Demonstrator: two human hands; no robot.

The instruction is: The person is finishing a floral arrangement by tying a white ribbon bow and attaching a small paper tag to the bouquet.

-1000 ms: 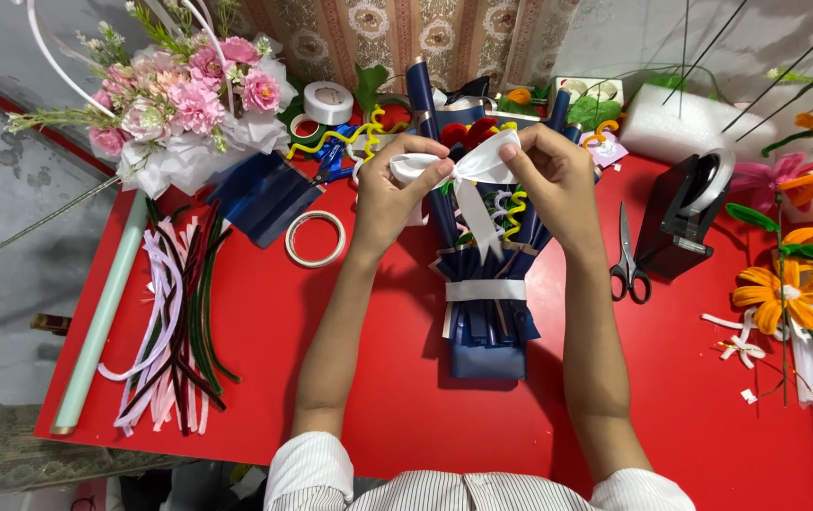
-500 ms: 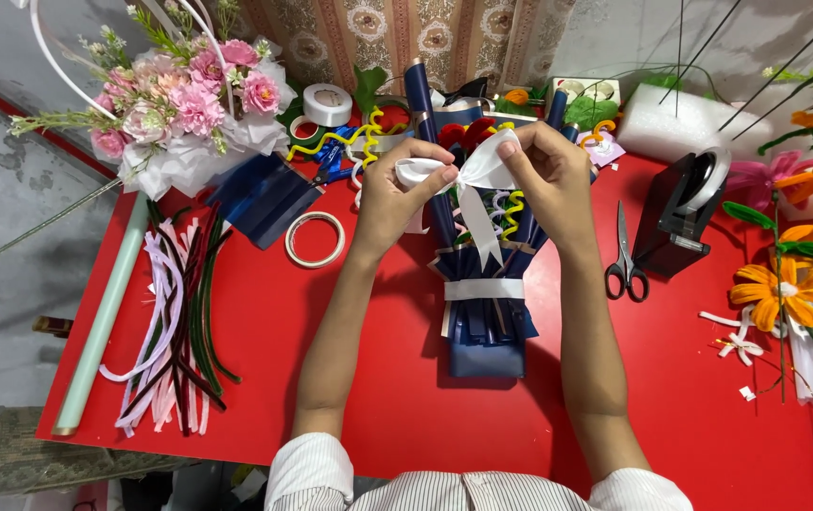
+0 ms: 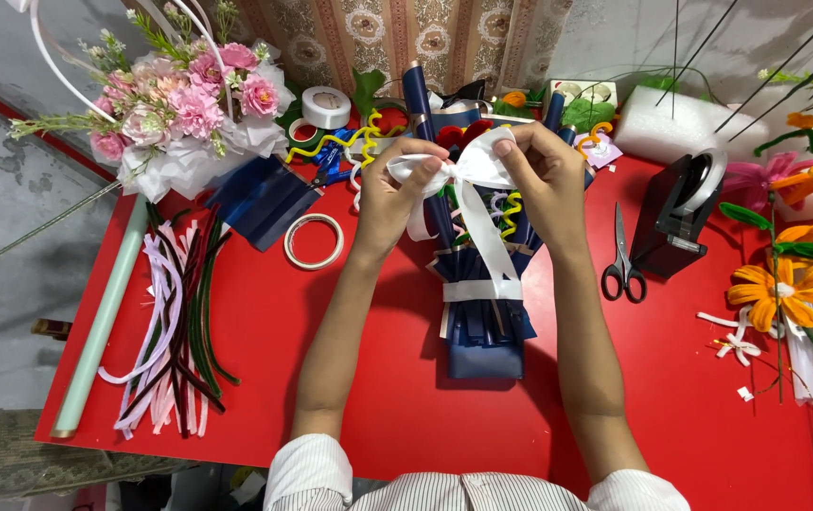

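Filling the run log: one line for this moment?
left hand: pinching white ribbon | right hand: pinching ribbon | navy bouquet: lying on red table

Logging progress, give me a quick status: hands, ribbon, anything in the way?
Left hand and right hand both pinch white ribbon above navy bouquet. Scissors lie apart, nothing blocking.

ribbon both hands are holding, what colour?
White; the ribbon shows best in the head view, above the navy bouquet wrap.

Two hands (image 3: 397,194), three tape rolls (image 3: 314,240), one pair of scissors (image 3: 622,270), one tape dispenser (image 3: 679,213).
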